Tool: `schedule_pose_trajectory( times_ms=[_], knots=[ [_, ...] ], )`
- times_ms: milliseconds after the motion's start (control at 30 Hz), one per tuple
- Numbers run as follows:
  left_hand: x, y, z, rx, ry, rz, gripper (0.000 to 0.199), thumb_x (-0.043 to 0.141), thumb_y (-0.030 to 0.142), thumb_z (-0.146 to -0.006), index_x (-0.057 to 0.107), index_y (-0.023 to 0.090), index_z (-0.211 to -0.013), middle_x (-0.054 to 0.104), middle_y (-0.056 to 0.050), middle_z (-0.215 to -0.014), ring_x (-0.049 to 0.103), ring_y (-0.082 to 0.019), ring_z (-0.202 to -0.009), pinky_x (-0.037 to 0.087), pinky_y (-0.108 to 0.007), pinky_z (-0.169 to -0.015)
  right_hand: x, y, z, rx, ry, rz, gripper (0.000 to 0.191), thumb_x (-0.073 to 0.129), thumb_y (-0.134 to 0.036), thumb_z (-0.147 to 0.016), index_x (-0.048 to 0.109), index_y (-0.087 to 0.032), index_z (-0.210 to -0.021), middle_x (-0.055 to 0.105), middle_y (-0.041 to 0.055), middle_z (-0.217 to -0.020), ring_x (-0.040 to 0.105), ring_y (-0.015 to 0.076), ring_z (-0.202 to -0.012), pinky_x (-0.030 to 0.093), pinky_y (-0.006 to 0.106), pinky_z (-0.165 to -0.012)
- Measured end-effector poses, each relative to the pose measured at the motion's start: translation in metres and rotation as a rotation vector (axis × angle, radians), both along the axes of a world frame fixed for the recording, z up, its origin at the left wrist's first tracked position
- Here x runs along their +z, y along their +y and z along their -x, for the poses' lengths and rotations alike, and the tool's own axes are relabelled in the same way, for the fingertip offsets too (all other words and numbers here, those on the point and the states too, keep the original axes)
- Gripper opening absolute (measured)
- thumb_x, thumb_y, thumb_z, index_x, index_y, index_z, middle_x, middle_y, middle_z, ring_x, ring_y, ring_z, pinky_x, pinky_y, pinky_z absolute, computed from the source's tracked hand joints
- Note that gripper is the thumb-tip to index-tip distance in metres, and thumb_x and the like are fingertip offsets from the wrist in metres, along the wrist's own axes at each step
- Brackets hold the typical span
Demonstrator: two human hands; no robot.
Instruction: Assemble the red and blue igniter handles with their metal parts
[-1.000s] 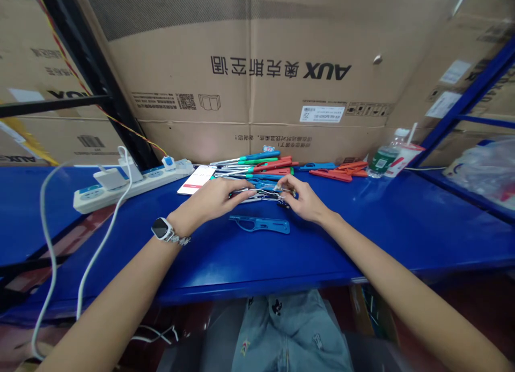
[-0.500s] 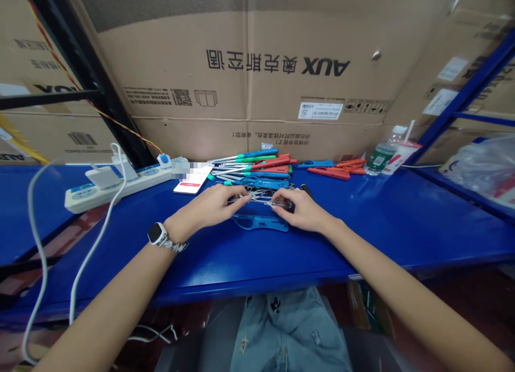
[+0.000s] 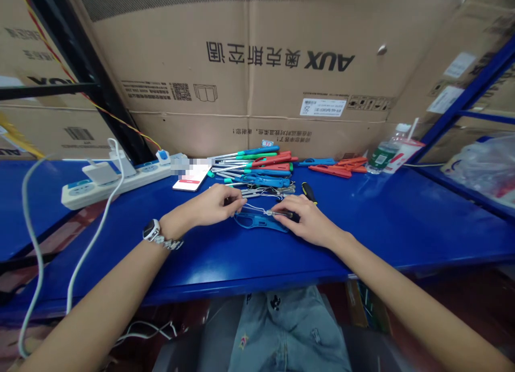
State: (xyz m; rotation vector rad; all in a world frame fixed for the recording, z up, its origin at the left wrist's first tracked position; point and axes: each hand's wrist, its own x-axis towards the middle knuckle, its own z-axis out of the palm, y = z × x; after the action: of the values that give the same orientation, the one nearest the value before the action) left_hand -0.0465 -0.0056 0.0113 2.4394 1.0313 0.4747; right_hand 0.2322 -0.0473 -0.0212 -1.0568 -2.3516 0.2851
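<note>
In the head view, the work seems to ask for small, gentle moves: the white wire [image 3: 255,207] is thin, so it is better to leave it a little slack and not to pull on its joint with the slim part [image 3: 282,214]. The left hand [image 3: 215,203] has thumb and forefinger brought together, and they seem to pinch the wire's end. The right hand [image 3: 309,220] holds the part between thumb and fingers, palm down. Both forearms reach forward and inward, with the hands low over the table [image 3: 225,254]. Wire and part are between them, above the blue shell [image 3: 252,222].
</note>
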Motion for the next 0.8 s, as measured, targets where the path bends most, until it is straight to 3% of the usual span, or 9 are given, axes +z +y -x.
schedule_pose_trajectory(
  times_ms=[133, 300, 500, 800],
  knots=[
    [-0.002, -0.002, 0.000, 0.031, 0.057, -0.115, 0.035, 0.051, 0.040, -0.099, 0.064, 0.018, -0.075, 0.065, -0.004, -0.070, 0.058, -0.018, -0.067, 0.043, -0.031, -0.065, -0.001, 0.000, 0.001, 0.032, -0.018, 0.005, 0.020, 0.055, -0.035, -0.105, 0.069, -0.023, -0.113, 0.068, 0.0068, -0.105, 0.062, 0.0227, -0.105, 0.045, 0.042, -0.094],
    [-0.003, -0.009, -0.009, -0.041, -0.006, -0.223, 0.029, 0.064, 0.048, -0.095, 0.069, 0.021, -0.102, 0.070, -0.007, -0.105, 0.063, -0.025, -0.101, 0.047, -0.040, -0.091, 0.000, -0.001, 0.003, 0.004, -0.020, -0.011, 0.017, 0.057, -0.035, -0.104, 0.068, -0.023, -0.109, 0.069, 0.0046, -0.098, 0.063, 0.0220, -0.099, 0.044, 0.041, -0.091],
    [-0.011, -0.015, -0.024, -0.130, -0.028, -0.147, 0.022, 0.067, 0.035, -0.092, 0.069, 0.020, -0.108, 0.069, -0.008, -0.110, 0.065, -0.024, -0.101, 0.050, -0.040, -0.092, -0.003, -0.003, 0.003, 0.048, 0.017, -0.149, 0.008, 0.064, -0.025, -0.099, 0.070, -0.022, -0.102, 0.072, 0.0050, -0.103, 0.066, 0.0218, -0.099, 0.043, 0.040, -0.088],
    [-0.025, -0.008, -0.035, -0.131, -0.179, -0.077, 0.017, 0.069, 0.037, -0.091, 0.067, 0.020, -0.089, 0.066, -0.007, -0.104, 0.064, -0.023, -0.101, 0.051, -0.040, -0.093, -0.001, -0.004, 0.007, 0.055, -0.016, -0.281, 0.007, 0.059, -0.021, -0.099, 0.065, -0.021, -0.095, 0.072, 0.0070, -0.102, 0.067, 0.0224, -0.096, 0.042, 0.038, -0.085]
  ],
)
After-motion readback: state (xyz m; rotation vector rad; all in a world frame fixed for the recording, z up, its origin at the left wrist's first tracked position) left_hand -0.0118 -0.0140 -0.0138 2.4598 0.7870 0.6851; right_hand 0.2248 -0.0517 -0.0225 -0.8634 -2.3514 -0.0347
